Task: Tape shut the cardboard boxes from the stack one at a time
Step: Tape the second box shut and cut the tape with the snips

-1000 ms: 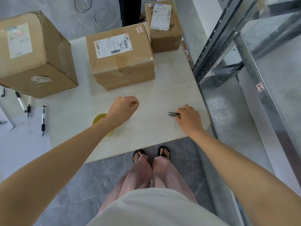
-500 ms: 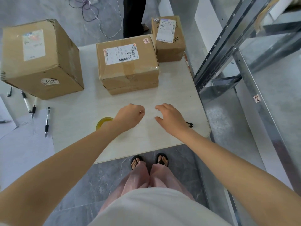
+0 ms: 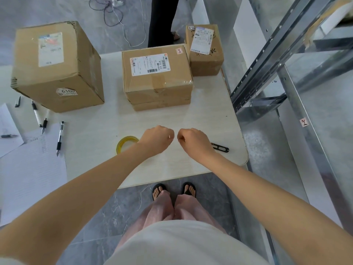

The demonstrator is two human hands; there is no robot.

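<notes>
Cardboard stack lies straight ahead of both hands, long axis across the table, equally near each. Left hand and right hand hover almost touching, fingers curled in; whether they pinch clear tape I cannot tell. The tape roll lies beside the left wrist.

Left hand and right hand, both curled, nearly touch above the table.

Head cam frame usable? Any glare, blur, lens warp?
Head view: light is soft and even, shadows faint; a glare streak sits on the taped front edge of the middle box; left hand and right hand are sharp, no motion blur; wide-angle stretch grows toward the corners.
</notes>
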